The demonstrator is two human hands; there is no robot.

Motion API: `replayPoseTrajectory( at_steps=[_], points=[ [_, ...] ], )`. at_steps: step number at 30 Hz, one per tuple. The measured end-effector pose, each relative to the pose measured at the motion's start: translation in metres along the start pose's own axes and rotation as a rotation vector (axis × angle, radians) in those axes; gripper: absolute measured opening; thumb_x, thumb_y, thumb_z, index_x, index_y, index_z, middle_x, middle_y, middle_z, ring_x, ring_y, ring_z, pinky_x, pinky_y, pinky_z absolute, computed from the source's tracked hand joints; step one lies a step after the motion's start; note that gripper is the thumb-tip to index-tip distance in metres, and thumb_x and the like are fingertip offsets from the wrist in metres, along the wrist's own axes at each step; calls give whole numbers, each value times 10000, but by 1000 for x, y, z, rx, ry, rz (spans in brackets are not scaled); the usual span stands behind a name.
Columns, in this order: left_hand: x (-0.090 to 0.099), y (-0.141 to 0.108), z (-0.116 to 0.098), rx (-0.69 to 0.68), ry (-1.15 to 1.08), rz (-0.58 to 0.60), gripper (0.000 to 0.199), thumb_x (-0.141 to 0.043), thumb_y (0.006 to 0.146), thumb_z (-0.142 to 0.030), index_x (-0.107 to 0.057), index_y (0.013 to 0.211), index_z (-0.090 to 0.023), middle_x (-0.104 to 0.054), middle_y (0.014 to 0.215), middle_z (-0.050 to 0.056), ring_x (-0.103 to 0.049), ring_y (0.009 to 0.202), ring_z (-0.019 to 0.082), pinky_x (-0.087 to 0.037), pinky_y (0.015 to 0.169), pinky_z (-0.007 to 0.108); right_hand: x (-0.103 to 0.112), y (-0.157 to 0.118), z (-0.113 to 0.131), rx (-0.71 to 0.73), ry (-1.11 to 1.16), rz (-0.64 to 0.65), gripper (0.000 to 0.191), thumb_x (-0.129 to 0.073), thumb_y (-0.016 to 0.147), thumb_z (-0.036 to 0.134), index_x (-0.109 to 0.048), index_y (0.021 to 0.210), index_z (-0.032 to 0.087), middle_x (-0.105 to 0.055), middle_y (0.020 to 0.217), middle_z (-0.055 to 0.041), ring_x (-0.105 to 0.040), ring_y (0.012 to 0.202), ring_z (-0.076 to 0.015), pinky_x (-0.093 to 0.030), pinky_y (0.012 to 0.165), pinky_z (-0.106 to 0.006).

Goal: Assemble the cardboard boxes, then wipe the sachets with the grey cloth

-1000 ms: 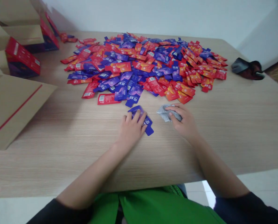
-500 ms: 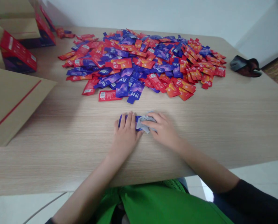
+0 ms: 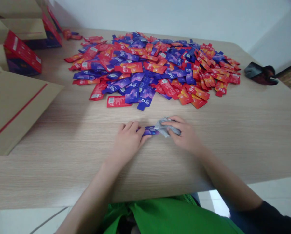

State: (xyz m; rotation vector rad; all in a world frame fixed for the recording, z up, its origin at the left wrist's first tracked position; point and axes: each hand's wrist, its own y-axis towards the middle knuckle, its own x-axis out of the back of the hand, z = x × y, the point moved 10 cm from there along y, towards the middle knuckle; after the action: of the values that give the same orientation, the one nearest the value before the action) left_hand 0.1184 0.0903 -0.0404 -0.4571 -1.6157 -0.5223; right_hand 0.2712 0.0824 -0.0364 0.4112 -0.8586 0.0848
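Note:
Near the middle of the table, my left hand (image 3: 129,138) grips the left end of a purple packet (image 3: 150,130), its fingers curled and covering that end. My right hand (image 3: 184,134) is closed on a crumpled grey cloth (image 3: 165,126), which touches the packet's right end. Beyond both hands lies a wide pile of red and purple packets (image 3: 145,66). One red packet (image 3: 118,101) with a barcode lies at the pile's near edge.
Open cardboard boxes stand at the left, including a red and purple one (image 3: 23,57) and a large tan flap (image 3: 20,110) over the table (image 3: 69,175). A dark, glossy curved object (image 3: 260,73) lies at the far right.
My right hand has moved right with the cloth, uncovering more of the packet. My left hand's fingers, flat on the packet before, are now curled around its left end.

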Motion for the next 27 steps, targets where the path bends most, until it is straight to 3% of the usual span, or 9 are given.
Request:
replayPoseTrajectory(
  at_steps=[3,6,11,15,18,21,24,27],
  points=[
    [4,4,7,14,-81,16,445,-323,1019,-419,-691,914,-193,-687,869,61,-629,827,224,-461,767,377,22,4,-16,-70,79,-119,281,-556,865,162,-724,1070,257,-649,1117,-55,-629,1030,-215,-511,916,-394],
    [2,4,16,98,-132,27,370,-364,1014,-379,-675,978,-182,-690,910,63,-623,823,215,-473,765,364,28,8,-23,-76,86,-131,266,-563,862,174,-723,1059,252,-652,1102,-57,-630,1022,-220,-512,906,-396],
    [-10,-4,0,12,-223,42,377,-537,944,-410,-581,1268,-223,-611,1185,91,-553,1070,259,-480,919,426,18,11,-15,-39,36,-118,314,-539,856,144,-710,1092,262,-636,1112,-64,-613,1045,-231,-501,930,-424],
    [-19,-8,-10,-22,-275,93,306,-530,951,-320,-609,1238,-252,-583,1179,77,-540,1064,243,-487,938,421,-7,4,12,100,-126,17,342,-532,855,118,-709,1116,250,-623,1168,-81,-564,1085,-257,-491,935,-444],
    [-20,-7,-11,16,-282,102,294,-541,944,-291,-627,1222,-247,-578,1174,77,-545,1053,243,-498,933,424,-26,-3,12,112,-263,141,325,-561,837,120,-726,1084,252,-627,1188,-78,-544,1052,-278,-492,898,-466],
    [-19,-6,-10,58,-267,95,316,-559,933,-281,-626,1239,-242,-586,1161,78,-564,1037,240,-506,933,421,-18,-4,-1,26,-319,77,278,-567,828,128,-740,1011,248,-627,1159,-80,-546,1027,-280,-486,889,-472],
    [-18,-9,-8,130,-199,87,338,-550,937,-338,-615,1250,-229,-611,1109,88,-609,987,236,-538,835,366,-9,-5,3,38,-296,-2,279,-560,844,145,-730,1039,249,-612,1176,-85,-546,1060,-284,-472,903,-471],
    [-18,-13,-2,253,-134,99,374,-483,964,-385,-573,1291,-228,-669,1016,88,-668,834,225,-533,677,318,-20,-5,11,87,-268,84,327,-556,849,142,-710,1108,271,-607,1210,-80,-538,1095,-295,-463,910,-491]
  ],
)
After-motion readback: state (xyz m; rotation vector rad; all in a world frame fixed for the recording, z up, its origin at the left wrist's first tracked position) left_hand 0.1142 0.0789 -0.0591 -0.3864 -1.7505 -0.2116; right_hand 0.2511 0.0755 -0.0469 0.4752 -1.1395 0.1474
